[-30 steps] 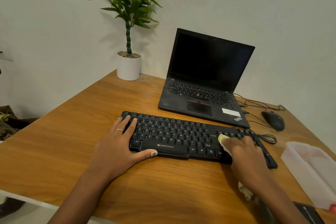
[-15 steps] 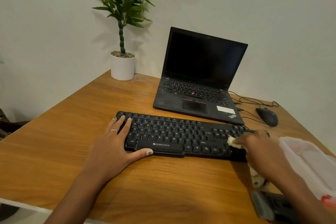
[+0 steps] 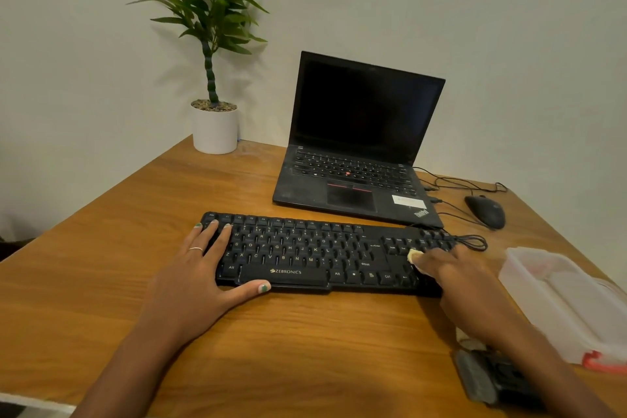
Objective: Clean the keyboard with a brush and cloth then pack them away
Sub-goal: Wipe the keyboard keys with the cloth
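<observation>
Nearest, just in front of the keyboard's (image 3: 315, 253) right end, a dark brush-like thing (image 3: 488, 380) lies on the wooden desk (image 3: 101, 282), partly under the right forearm. The right hand (image 3: 464, 285) reaches forward onto the keyboard's right part, knuckles up, fingers curled over a pale yellowish cloth (image 3: 414, 256) that it presses to the keys; only a small corner of the cloth shows past the fingertips. The left hand (image 3: 196, 278) lies flat and relaxed on the keyboard's left end, fingers straight over the keys, thumb stretched along the front edge toward the space bar, holding nothing. Right of the keyboard sits a translucent plastic box (image 3: 563, 302) with a red clasp. Behind the keyboard stands an open laptop (image 3: 359, 142), its screen dark; a black mouse (image 3: 485, 212) lies behind the keyboard's right end. Farthest back, behind its left end, stands a potted plant (image 3: 213, 95).
</observation>
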Motion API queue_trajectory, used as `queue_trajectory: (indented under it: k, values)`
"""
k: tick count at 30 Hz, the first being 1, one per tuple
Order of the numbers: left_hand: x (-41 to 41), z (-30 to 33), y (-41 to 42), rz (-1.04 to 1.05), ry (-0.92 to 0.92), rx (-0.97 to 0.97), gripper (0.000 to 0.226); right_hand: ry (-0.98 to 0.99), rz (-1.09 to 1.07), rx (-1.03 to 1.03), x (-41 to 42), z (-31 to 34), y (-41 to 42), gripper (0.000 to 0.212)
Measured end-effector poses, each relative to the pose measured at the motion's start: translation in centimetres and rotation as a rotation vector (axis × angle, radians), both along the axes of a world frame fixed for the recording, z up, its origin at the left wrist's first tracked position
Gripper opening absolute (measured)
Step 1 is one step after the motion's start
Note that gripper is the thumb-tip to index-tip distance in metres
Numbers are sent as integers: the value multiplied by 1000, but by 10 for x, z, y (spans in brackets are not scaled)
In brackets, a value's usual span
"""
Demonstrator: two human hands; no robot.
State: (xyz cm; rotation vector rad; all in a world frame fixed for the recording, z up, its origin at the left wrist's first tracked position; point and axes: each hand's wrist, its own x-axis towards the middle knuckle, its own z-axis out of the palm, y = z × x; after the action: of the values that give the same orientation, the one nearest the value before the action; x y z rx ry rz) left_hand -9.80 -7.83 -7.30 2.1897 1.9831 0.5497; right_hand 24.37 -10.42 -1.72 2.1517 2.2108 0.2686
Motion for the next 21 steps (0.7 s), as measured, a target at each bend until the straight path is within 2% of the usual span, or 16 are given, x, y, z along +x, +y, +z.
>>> queue_trajectory:
  k: [3, 5, 8, 10, 13, 16, 18, 21]
  values:
    - [0, 2, -1, -10, 14, 8, 128, 137, -46, -49, 20, 12, 7, 50]
    - [0, 2, -2, -15, 9, 12, 128, 164, -45, 12, 25, 20, 23, 39]
    - [0, 0, -2, -19, -14, 19, 127, 357, -138, 184, 18, 27, 61, 44]
    - [0, 0, -1, -19, -22, 26, 127, 405, -160, 182, 1, 19, 80, 45]
    - [0, -2, 0, -15, 8, 31, 127, 388, -67, 79, -32, -6, 86, 41]
    - [0, -1, 0, -9, 20, 27, 127, 441, 81, 30, -35, -6, 78, 47]
    - [0, -1, 0, -14, 30, 19, 127, 290, 75, 7, -14, 1, 72, 47]
    - [0, -1, 0, -13, 38, 25, 127, 2, -59, -2, 10, 17, 65, 39]
